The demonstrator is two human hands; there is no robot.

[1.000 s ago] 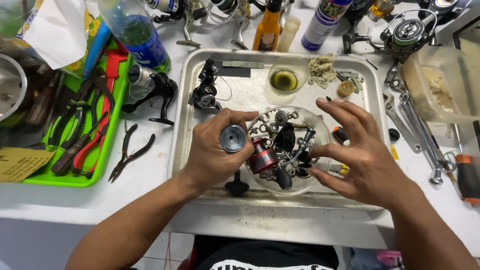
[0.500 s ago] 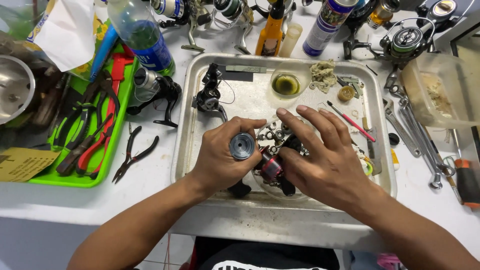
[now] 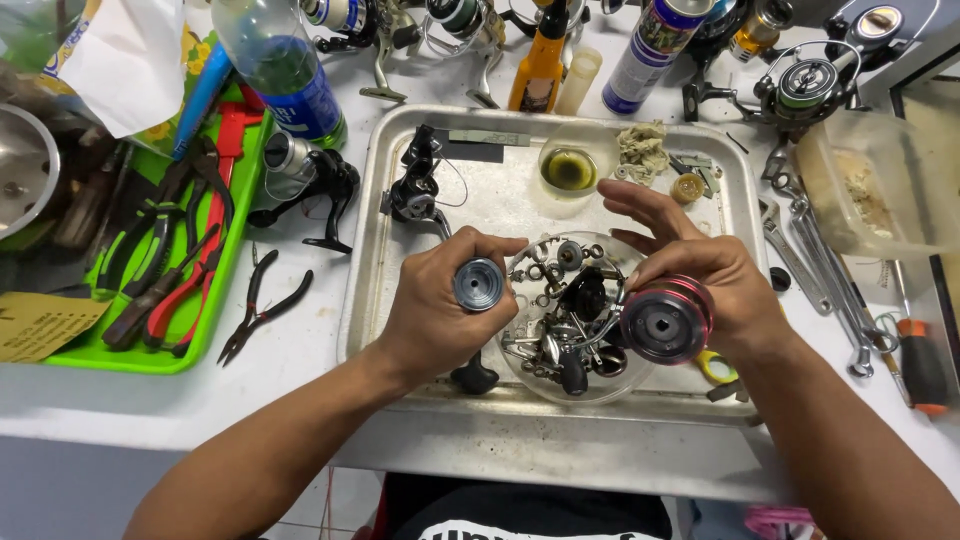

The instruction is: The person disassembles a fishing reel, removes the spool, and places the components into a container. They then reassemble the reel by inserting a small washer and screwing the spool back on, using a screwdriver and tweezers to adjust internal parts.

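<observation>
Two hands over the tray's (image 3: 380, 260) near edge: left hand (image 3: 435, 315) pinches a grey knob (image 3: 478, 285), right hand (image 3: 700, 280) a red spool (image 3: 665, 322).

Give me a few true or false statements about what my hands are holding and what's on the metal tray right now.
1. The left hand holds a small grey round knob. True.
2. The right hand holds pliers. False: it holds a red spool.
3. The clear bowl of small parts sits on the metal tray. True.
4. The black pliers lie inside the green tray. False: they lie on the white tabletop beside it.
</observation>
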